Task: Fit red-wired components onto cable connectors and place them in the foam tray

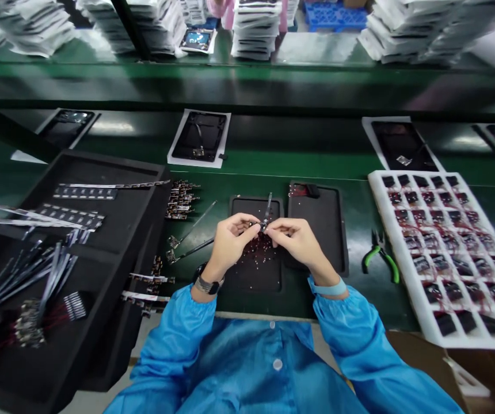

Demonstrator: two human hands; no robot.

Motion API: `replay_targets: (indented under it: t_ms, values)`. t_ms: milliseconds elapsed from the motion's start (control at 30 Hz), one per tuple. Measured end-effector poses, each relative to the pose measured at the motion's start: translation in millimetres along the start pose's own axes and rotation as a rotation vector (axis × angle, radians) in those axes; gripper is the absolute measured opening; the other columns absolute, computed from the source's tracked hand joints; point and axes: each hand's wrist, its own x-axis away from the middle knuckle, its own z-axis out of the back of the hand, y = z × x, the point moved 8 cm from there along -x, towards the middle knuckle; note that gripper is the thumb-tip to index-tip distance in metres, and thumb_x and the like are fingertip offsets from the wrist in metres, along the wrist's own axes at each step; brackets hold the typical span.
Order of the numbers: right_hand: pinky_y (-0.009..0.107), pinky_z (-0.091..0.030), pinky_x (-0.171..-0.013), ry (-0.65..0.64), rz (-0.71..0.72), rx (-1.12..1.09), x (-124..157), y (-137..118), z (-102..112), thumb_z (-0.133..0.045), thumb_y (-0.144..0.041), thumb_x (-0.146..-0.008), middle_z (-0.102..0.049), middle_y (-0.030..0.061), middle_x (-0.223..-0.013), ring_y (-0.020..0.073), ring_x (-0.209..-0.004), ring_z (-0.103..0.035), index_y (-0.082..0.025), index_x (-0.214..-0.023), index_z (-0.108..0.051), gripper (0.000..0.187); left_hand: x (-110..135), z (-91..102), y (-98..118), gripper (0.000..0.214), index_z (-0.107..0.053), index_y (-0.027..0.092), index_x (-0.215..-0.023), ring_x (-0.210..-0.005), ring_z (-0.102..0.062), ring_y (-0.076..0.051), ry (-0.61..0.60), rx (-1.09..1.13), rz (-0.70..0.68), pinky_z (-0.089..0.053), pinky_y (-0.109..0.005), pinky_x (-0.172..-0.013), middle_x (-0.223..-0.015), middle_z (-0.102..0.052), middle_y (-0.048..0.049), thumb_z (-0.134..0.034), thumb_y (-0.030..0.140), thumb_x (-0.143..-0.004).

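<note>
Over a black tray (254,279) strewn with small white and red bits, my two hands meet. My left hand (230,241) is closed, thumb and fingers pinching one side of a small circuit board with a flat flex cable (269,208). The other side of that board is pinched by my right hand (294,238); the fingertips hide much of the part. The cable points up and away from me. Left of the tray lie two more boards with flex cables (195,248). A second black tray (319,227) on the right has a small black module with red wires (307,190).
Green-handled cutters (379,259) lie beside a white foam tray (388,230) of wired black modules. A large black bin (113,276) with cables and strips stands left. Small boards (181,199) are piled near it. Device housings (200,137) lie behind, under a shelf (316,49) of stacks.
</note>
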Motion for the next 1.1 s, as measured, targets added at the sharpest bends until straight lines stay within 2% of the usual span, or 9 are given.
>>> replay_targets:
  t_ms: [333,667,933,1100]
  values:
    - [0.028,-0.038,-0.058,-0.101,0.020,0.163,4.4,3.1,1.8,-0.069,-0.038,-0.094,-0.067,0.0024,-0.069,0.0139,-0.059,-0.050,-0.017,-0.084,-0.078,0.025,-0.4,-2.5,-6.7,0.020,-0.077,0.013,-0.091,-0.064,-0.067,-0.014,-0.076,0.005,0.084,-0.053,-0.025,-0.065,-0.071,-0.073,-0.0042,-0.082,0.030,-0.080]
    - [0.029,-0.039,-0.058,-0.124,-0.009,0.157,5.8,4.0,2.2,-0.068,-0.045,-0.095,-0.070,0.0036,-0.071,0.0153,-0.060,-0.054,-0.017,-0.085,-0.077,0.031,0.0,-4.9,-8.7,0.023,-0.077,0.013,-0.090,-0.064,-0.067,-0.014,-0.075,0.001,0.095,-0.054,-0.026,-0.064,-0.071,-0.072,-0.0046,-0.083,0.033,-0.080]
    - [0.028,-0.042,-0.057,-0.134,-0.020,0.167,6.6,8.4,0.3,-0.068,-0.047,-0.095,-0.071,0.0038,-0.069,0.0160,-0.060,-0.057,-0.017,-0.087,-0.079,0.033,0.2,-2.8,-7.4,0.014,-0.077,0.013,-0.089,-0.068,-0.067,-0.014,-0.057,-0.106,0.010,-0.054,-0.025,-0.069,-0.077,-0.074,-0.0053,-0.078,0.026,-0.083]
    - [0.029,-0.046,-0.060,-0.137,-0.022,0.153,6.4,6.9,0.5,-0.069,-0.046,-0.095,-0.074,0.0052,-0.074,0.0171,-0.063,-0.060,-0.018,-0.089,-0.080,0.032,-1.1,-3.6,-10.4,0.021,-0.077,0.013,-0.089,-0.062,-0.066,-0.014,-0.098,-0.032,0.083,-0.053,-0.026,-0.064,-0.068,-0.072,-0.0043,-0.082,0.032,-0.081]
